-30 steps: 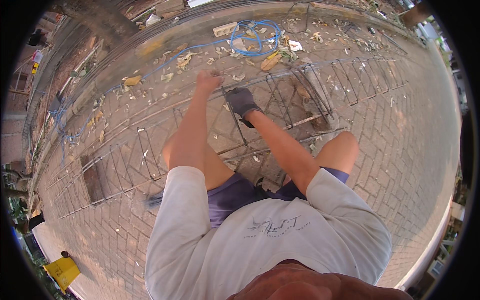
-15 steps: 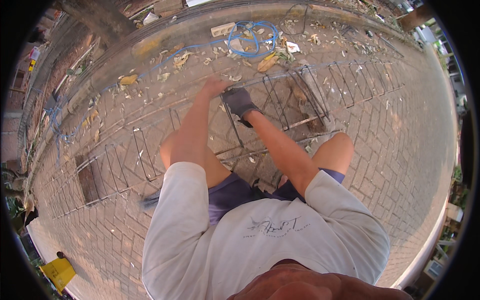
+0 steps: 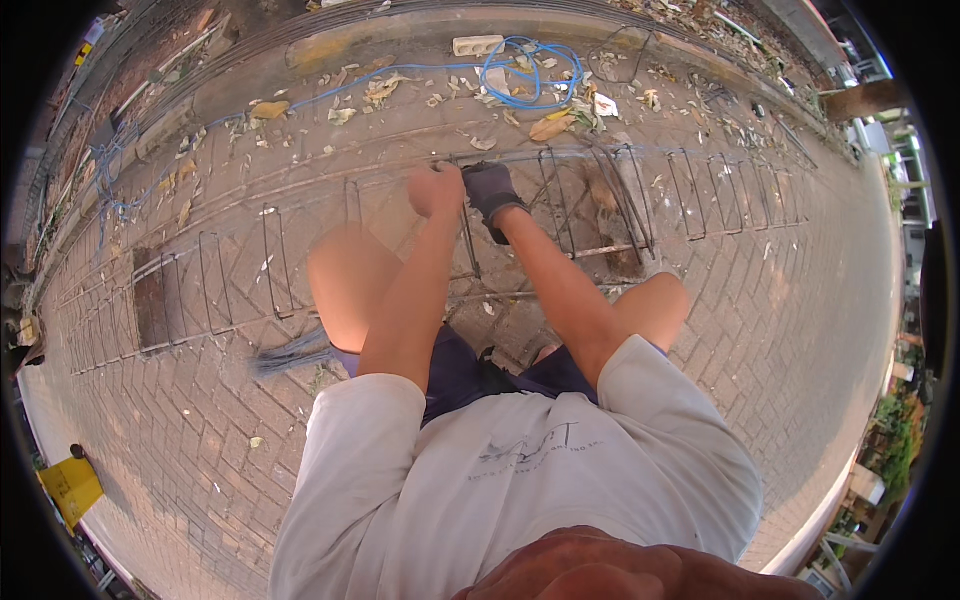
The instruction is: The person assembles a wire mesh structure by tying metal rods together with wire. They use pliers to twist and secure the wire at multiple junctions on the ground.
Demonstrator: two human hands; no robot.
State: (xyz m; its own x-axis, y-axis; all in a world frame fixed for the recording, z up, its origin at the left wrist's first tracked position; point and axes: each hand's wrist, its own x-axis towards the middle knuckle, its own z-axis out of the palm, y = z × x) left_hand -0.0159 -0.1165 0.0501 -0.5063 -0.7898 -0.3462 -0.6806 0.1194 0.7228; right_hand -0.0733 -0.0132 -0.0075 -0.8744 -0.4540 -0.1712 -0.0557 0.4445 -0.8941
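Note:
A long rebar cage (image 3: 270,270) of thin bars and square stirrups lies across the brick paving in front of me. I squat over its middle. My bare left hand (image 3: 437,190) is curled into a fist at the cage's upper bar, beside an upright stirrup (image 3: 467,240). My right hand (image 3: 490,193), in a dark glove, sits right next to it on the same stirrup, fingers curled over the bar. The two hands nearly touch. What lies between the fingers is too small to see.
A coil of blue cable (image 3: 530,70) and a white block (image 3: 478,44) lie by the concrete kerb among dry leaves. Wooden blocks (image 3: 150,300) prop the cage. A bundle of thin wires (image 3: 290,352) lies by my left knee, and a yellow object (image 3: 70,487) at the lower left.
My left hand has pulled back from a forward reach and closed into a fist beside the gloved right hand. The right hand stays at the same stirrup.

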